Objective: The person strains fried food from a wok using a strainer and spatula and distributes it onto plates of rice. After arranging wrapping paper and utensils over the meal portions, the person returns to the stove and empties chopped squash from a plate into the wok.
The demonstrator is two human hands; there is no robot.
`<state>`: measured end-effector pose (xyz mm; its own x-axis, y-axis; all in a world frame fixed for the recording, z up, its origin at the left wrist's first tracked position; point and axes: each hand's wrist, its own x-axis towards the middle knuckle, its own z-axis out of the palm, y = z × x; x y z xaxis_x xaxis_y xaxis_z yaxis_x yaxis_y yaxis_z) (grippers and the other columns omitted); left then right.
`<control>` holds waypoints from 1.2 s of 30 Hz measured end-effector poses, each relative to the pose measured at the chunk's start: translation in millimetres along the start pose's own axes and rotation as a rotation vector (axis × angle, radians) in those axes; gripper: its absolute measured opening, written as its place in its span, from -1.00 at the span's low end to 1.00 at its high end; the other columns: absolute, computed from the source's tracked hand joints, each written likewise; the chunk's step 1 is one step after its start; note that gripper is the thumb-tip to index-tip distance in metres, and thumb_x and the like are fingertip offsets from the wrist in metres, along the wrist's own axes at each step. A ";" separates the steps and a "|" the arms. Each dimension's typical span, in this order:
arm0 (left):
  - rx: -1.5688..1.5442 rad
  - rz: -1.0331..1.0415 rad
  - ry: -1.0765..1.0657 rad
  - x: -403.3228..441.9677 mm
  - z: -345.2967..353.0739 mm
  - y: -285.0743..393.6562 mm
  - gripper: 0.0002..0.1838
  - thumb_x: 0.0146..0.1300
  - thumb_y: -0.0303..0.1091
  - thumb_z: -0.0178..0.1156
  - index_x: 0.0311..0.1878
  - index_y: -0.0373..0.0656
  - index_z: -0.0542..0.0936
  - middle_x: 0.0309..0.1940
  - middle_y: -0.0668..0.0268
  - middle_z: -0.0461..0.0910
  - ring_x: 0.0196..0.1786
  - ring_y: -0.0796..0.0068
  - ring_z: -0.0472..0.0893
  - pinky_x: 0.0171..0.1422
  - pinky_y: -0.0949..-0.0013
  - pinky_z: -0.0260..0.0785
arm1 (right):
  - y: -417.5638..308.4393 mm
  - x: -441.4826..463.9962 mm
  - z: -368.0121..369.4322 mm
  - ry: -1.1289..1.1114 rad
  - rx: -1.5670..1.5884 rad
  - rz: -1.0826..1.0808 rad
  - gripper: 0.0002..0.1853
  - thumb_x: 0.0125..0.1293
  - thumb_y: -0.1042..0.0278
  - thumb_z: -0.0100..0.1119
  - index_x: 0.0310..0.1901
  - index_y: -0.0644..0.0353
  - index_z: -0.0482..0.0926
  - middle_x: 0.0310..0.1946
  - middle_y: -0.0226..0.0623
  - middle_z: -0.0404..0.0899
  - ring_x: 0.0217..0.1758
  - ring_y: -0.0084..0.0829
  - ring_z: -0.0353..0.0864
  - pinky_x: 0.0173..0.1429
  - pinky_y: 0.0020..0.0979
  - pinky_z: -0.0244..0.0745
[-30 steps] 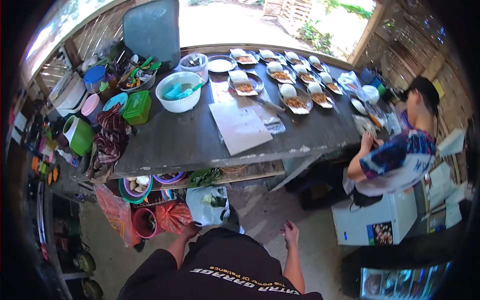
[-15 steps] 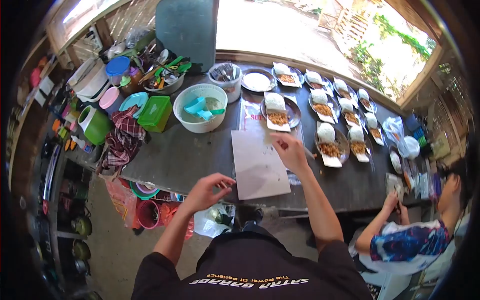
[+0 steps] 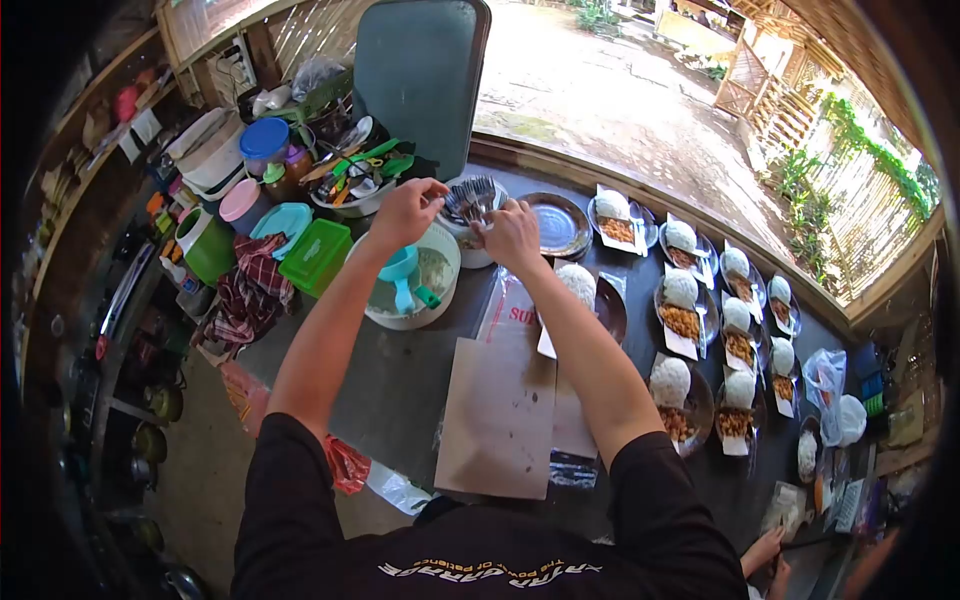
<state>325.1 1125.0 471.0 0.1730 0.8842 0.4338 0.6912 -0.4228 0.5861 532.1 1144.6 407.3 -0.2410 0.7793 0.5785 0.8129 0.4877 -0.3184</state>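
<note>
A white tub [image 3: 478, 248] of metal forks and spoons [image 3: 470, 198] stands at the back of the dark table. My right hand [image 3: 512, 236] is over the tub's right side, its fingers curled in among the cutlery; what they grip is hard to make out. On the other side, my left hand [image 3: 408, 213] hangs by the tub's left rim, fingers bent and slightly apart, with nothing visible in them. Below it sits a white basin [image 3: 445, 285] holding a turquoise scoop [image 3: 402, 280]. Brown paper sheets [image 3: 495, 420] lie in front of me. My right forearm partly covers a plate with moulded rice [image 3: 577, 285].
Several plates with rice mounds [image 3: 680, 290] and brown food fill the table's right side. A dark plate [image 3: 560, 222] stands beside the tub. A green box [image 3: 316, 258], checked cloth [image 3: 250, 290] and utensil bowl [image 3: 365, 200] are left. A co-worker's hand [image 3: 765, 550] shows lower right.
Both hands have moved forward from above the paper to the cutlery tub. My view has shifted, and the paper sheets now appear lower and offset from each other.
</note>
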 end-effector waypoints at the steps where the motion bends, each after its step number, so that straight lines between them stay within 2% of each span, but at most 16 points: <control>1: 0.046 0.024 0.031 18.2 10.7 -9.3 -0.79 0.26 -0.33 0.26 -0.08 -0.16 0.66 -0.23 0.18 0.66 -0.18 0.20 0.65 -0.04 0.20 0.49 | 3.4 5.2 7.1 0.023 -0.012 -0.032 -0.69 0.14 0.02 0.34 -0.34 0.12 0.77 -0.19 -0.11 0.59 0.01 -0.12 0.50 0.12 -0.15 0.36; 4: 0.153 0.028 0.058 59.2 45.9 -41.4 -0.77 0.23 -0.28 0.28 -0.08 -0.12 0.67 -0.17 0.17 0.65 -0.05 0.13 0.62 0.06 0.15 0.48 | 0.4 16.6 7.8 -0.004 -0.009 -0.090 -0.72 0.14 0.06 0.32 -0.39 0.11 0.76 -0.21 -0.15 0.61 0.03 -0.16 0.48 0.18 -0.16 0.28; 7: 0.335 0.027 0.059 77.9 70.8 -52.2 -0.76 0.22 -0.22 0.30 -0.08 -0.09 0.68 -0.15 0.20 0.65 -0.01 0.13 0.60 0.08 0.16 0.49 | 8.5 34.7 14.6 -0.076 -0.035 0.019 -0.75 0.15 0.11 0.28 -0.41 0.11 0.76 -0.26 -0.17 0.64 -0.03 -0.14 0.49 0.12 -0.19 0.33; 10: 0.462 -0.067 0.017 84.1 77.7 -37.9 -0.73 0.16 -0.14 0.37 -0.14 -0.06 0.72 -0.12 0.25 0.66 0.03 0.16 0.58 0.13 0.15 0.45 | 30.6 46.4 9.8 0.079 0.034 0.025 -0.76 0.18 0.17 0.23 -0.41 0.14 0.75 -0.32 -0.15 0.67 -0.09 -0.10 0.56 0.04 -0.15 0.41; 13: 0.542 -0.016 0.045 83.3 81.7 -34.4 -0.69 0.09 -0.01 0.41 -0.22 -0.01 0.74 -0.18 0.32 0.68 -0.03 0.20 0.60 0.06 0.19 0.45 | 53.2 55.7 -5.2 0.126 0.436 0.123 -0.75 0.21 0.20 0.20 -0.41 0.18 0.75 -0.35 -0.06 0.69 -0.19 -0.03 0.64 -0.03 -0.09 0.50; 14: 0.563 0.032 0.075 82.1 84.7 -29.9 -0.68 0.08 0.01 0.41 -0.23 0.00 0.75 -0.21 0.34 0.68 -0.04 0.20 0.60 0.06 0.19 0.45 | 56.2 56.4 -15.3 0.141 0.438 0.173 -0.74 0.31 0.25 0.18 -0.32 0.27 0.72 -0.39 -0.06 0.70 -0.31 -0.15 0.74 -0.21 -0.16 0.59; 16: 0.629 0.018 0.072 81.0 90.6 -21.3 -0.67 0.05 0.06 0.41 -0.25 0.04 0.75 -0.30 0.36 0.72 -0.11 0.22 0.65 0.00 0.22 0.48 | 61.2 56.3 -32.8 0.104 0.765 0.410 -0.73 0.36 0.26 0.18 -0.24 0.34 0.69 -0.43 -0.09 0.69 -0.36 -0.24 0.75 -0.34 -0.27 0.59; 18: 0.532 -0.171 0.031 86.9 93.5 -21.9 -0.69 0.06 0.03 0.41 -0.24 0.05 0.75 -0.31 0.34 0.73 -0.14 0.22 0.69 -0.03 0.21 0.50 | 66.8 54.5 -39.0 0.103 0.994 0.533 -0.71 0.41 0.30 0.17 -0.13 0.45 0.62 -0.44 -0.15 0.68 -0.41 -0.41 0.75 -0.51 -0.43 0.56; 19: 0.480 -0.263 0.009 89.8 96.0 -21.4 -0.70 0.07 0.01 0.41 -0.23 0.05 0.75 -0.32 0.33 0.74 -0.16 0.23 0.70 -0.05 0.21 0.51 | 67.2 52.8 -40.4 0.126 1.038 0.539 -0.72 0.40 0.32 0.19 -0.13 0.46 0.62 -0.42 -0.14 0.68 -0.40 -0.41 0.75 -0.50 -0.42 0.57; 23: 0.486 -0.299 0.037 90.2 91.6 -17.3 -0.77 0.13 -0.06 0.37 -0.24 0.05 0.75 -0.31 0.28 0.74 -0.18 0.25 0.73 -0.10 0.18 0.54 | 68.6 40.2 -55.1 0.151 1.180 0.519 -0.80 0.34 0.42 0.26 -0.13 0.41 0.63 -0.32 -0.18 0.69 -0.38 -0.50 0.70 -0.37 -0.47 0.58; 26: 0.351 -0.212 0.152 90.0 78.2 -9.4 -0.78 0.16 -0.10 0.36 -0.27 -0.01 0.70 -0.34 0.26 0.74 -0.21 0.19 0.73 -0.14 0.14 0.53 | 72.1 30.5 -74.8 0.165 1.319 0.466 -0.83 0.33 0.42 0.28 -0.13 0.31 0.66 -0.29 -0.26 0.69 -0.37 -0.56 0.63 -0.25 -0.52 0.53; 29: 0.211 -0.064 0.247 88.9 54.4 13.9 -0.79 0.23 -0.14 0.32 -0.29 -0.08 0.65 -0.38 0.23 0.73 -0.26 0.16 0.72 -0.22 0.17 0.53 | 61.6 24.8 -101.1 0.390 1.341 0.486 -0.81 0.33 0.37 0.30 -0.11 0.31 0.67 -0.28 -0.30 0.69 -0.37 -0.55 0.64 -0.25 -0.51 0.54; 31: 0.132 0.057 0.317 83.3 36.8 41.5 -0.80 0.27 -0.17 0.30 -0.29 -0.10 0.65 -0.39 0.21 0.72 -0.30 0.17 0.72 -0.26 0.21 0.52 | 53.6 18.3 -115.0 0.413 1.412 0.430 -0.76 0.38 0.30 0.25 -0.07 0.29 0.59 -0.31 -0.32 0.66 -0.37 -0.56 0.63 -0.28 -0.50 0.52; 33: 0.013 0.130 0.327 74.0 22.9 71.9 -0.80 0.31 -0.23 0.30 -0.26 -0.18 0.65 -0.41 0.21 0.72 -0.35 0.31 0.73 -0.29 0.33 0.51 | 35.6 8.5 -134.8 0.390 1.560 0.388 -0.77 0.41 0.26 0.21 -0.08 0.25 0.55 -0.34 -0.31 0.64 -0.38 -0.54 0.63 -0.30 -0.48 0.51; 34: -0.057 0.142 0.318 66.9 18.4 87.5 -0.80 0.31 -0.24 0.30 -0.24 -0.20 0.66 -0.42 0.23 0.72 -0.36 0.38 0.73 -0.30 0.37 0.50 | 25.3 0.4 -147.8 0.319 1.524 0.379 -0.76 0.46 0.19 0.14 -0.13 0.22 0.47 -0.36 -0.25 0.62 -0.43 -0.47 0.63 -0.32 -0.42 0.49; 36: -0.189 0.110 0.251 46.3 10.9 123.0 -0.80 0.32 -0.29 0.31 -0.22 -0.26 0.65 -0.45 0.27 0.71 -0.39 0.53 0.72 -0.35 0.49 0.48 | 19.8 -11.9 -149.0 0.356 1.085 0.336 -0.72 0.49 0.12 0.11 -0.17 0.21 0.46 -0.40 -0.26 0.61 -0.57 -0.47 0.53 -0.43 -0.44 0.43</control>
<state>425.9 1116.1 555.7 0.0453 0.7648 0.6427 0.5316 -0.5632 0.6327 630.1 1086.3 506.1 0.1983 0.8624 0.4658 -0.1074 0.4914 -0.8643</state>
